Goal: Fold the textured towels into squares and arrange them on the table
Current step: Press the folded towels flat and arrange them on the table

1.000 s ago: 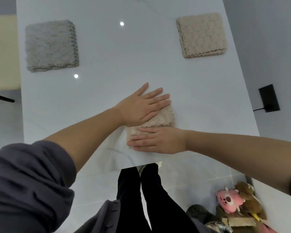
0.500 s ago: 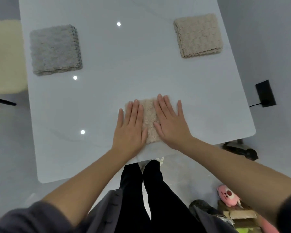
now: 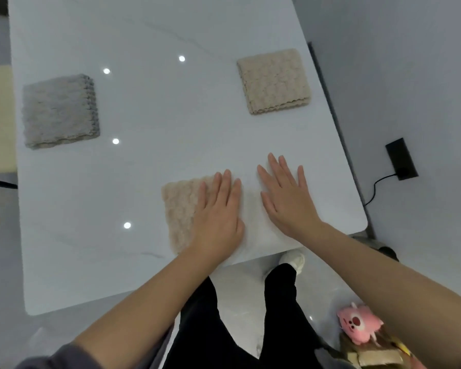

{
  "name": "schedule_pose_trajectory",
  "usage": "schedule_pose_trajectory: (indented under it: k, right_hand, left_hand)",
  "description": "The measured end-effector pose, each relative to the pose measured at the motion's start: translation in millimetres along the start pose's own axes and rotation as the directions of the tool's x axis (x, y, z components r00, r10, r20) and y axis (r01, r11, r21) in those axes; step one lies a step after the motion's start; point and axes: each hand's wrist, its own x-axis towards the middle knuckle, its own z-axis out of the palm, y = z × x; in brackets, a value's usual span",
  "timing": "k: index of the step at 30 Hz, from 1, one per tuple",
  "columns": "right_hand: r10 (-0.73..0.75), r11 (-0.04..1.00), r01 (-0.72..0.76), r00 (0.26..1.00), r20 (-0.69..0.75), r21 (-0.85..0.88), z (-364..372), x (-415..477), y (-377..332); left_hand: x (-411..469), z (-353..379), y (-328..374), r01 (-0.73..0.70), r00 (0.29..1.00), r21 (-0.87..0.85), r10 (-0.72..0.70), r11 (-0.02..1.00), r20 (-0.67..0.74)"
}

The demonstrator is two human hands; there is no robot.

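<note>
A folded beige textured towel (image 3: 180, 206) lies near the front edge of the white table (image 3: 157, 115). My left hand (image 3: 218, 211) presses flat on its right half, fingers straight, and covers that part. My right hand (image 3: 285, 198) is spread flat over bare tabletop just right of the towel, apart from it and holding nothing. A folded grey towel square (image 3: 60, 110) sits at the left. A second beige towel square (image 3: 273, 81) sits at the back right.
The table's front edge runs just behind my wrists and its right edge is close to my right hand. On the floor are a black box with a cable (image 3: 401, 158) to the right and a pink plush toy (image 3: 358, 324) below.
One second ago my hands lay crossed over the towel, then side by side on it. Now my right hand has slid off to the right onto the table; my left stays on the towel.
</note>
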Motion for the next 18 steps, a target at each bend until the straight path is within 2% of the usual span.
schedule_pose_trajectory:
  k: [3,9,18]
  right_hand:
    - [-0.018,0.999,0.022,0.997,0.080,-0.044,-14,-2,45]
    - [-0.126,0.980,0.148,0.979,0.162,-0.132,-32,-7,123]
    - [-0.260,0.953,0.283,0.948,0.181,-0.113,-51,28,176]
  left_hand:
    - [21,8,49,0.056,0.998,0.006,-0.056,0.998,-0.003]
    - [54,25,134,0.279,0.960,-0.119,-0.276,0.953,0.041]
    - [99,29,173,0.405,0.908,-0.243,-0.419,0.881,-0.004]
